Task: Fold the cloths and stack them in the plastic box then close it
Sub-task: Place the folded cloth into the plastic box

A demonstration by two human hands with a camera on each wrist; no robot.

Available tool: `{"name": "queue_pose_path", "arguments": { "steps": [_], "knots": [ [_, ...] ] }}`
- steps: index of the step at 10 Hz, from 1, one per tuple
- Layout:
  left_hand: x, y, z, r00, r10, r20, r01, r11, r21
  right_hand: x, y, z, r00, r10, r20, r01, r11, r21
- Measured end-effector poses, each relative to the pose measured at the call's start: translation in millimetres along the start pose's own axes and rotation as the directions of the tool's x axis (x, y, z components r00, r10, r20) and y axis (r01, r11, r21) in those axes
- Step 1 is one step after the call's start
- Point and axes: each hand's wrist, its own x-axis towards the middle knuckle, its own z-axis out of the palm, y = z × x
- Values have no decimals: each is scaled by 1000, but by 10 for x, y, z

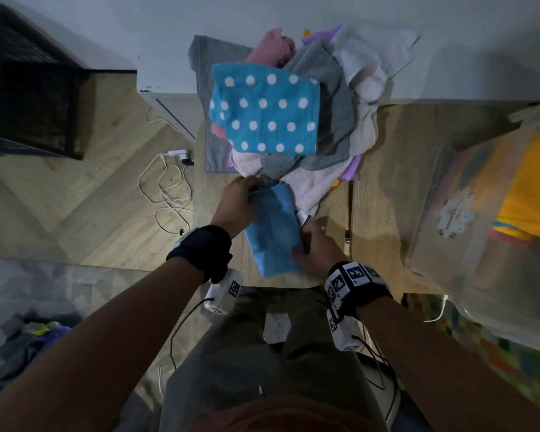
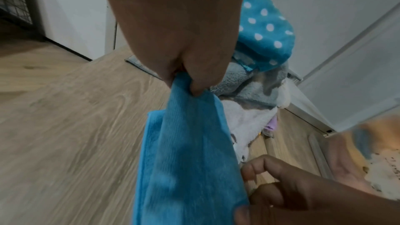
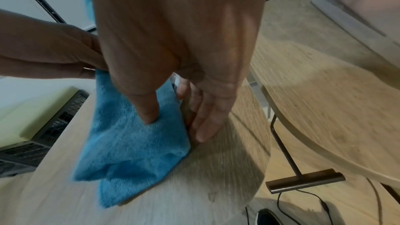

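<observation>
A plain blue cloth [image 1: 272,235] lies folded into a long strip on the wooden table [image 1: 331,269]. My left hand [image 1: 256,190] grips its far end [image 2: 184,85] and holds it slightly raised. At the strip's near right edge my right hand [image 1: 300,244] pinches the blue cloth [image 3: 134,143], thumb [image 3: 149,112] on top, fingers [image 3: 203,126] along the edge. Behind it sits a pile of cloths topped by a blue polka-dot cloth [image 1: 262,110]. The translucent plastic box [image 1: 449,244] stands at the right with a yellow cloth [image 1: 530,188] inside.
Grey, white, pink and purple cloths [image 1: 340,98] make up the pile against the wall. A narrow gap [image 1: 349,213] separates my table from the one under the box. White cables and a charger [image 1: 169,179] lie on the floor at the left, by a black wire crate [image 1: 35,98].
</observation>
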Motion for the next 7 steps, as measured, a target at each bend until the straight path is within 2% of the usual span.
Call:
{"name": "queue_pose_path", "arguments": {
  "steps": [1,2,3,4,5,6,7],
  "knots": [
    [-21,-8,104,983,-150,-103,144,988,-62,28,-12,67,997,-76,-8,77,997,27],
    [-123,-56,247,870,-484,-90,488,873,18,51,-14,141,994,-101,-51,100,995,-16],
    [-215,-146,323,730,-683,19,682,726,-87,27,-95,165,997,-60,-47,63,995,77],
    [-299,-239,383,655,-745,129,752,659,-14,69,-195,173,999,-14,-33,18,991,136],
    [-333,-238,373,695,-688,208,693,719,61,194,-259,199,1000,19,-17,-16,990,139],
    [-332,-215,302,756,-588,286,628,776,-65,173,-382,169,998,46,44,-55,969,240],
    [-343,-223,182,770,-545,332,628,738,-247,68,-488,132,994,64,86,-94,906,413]
  ]
}}
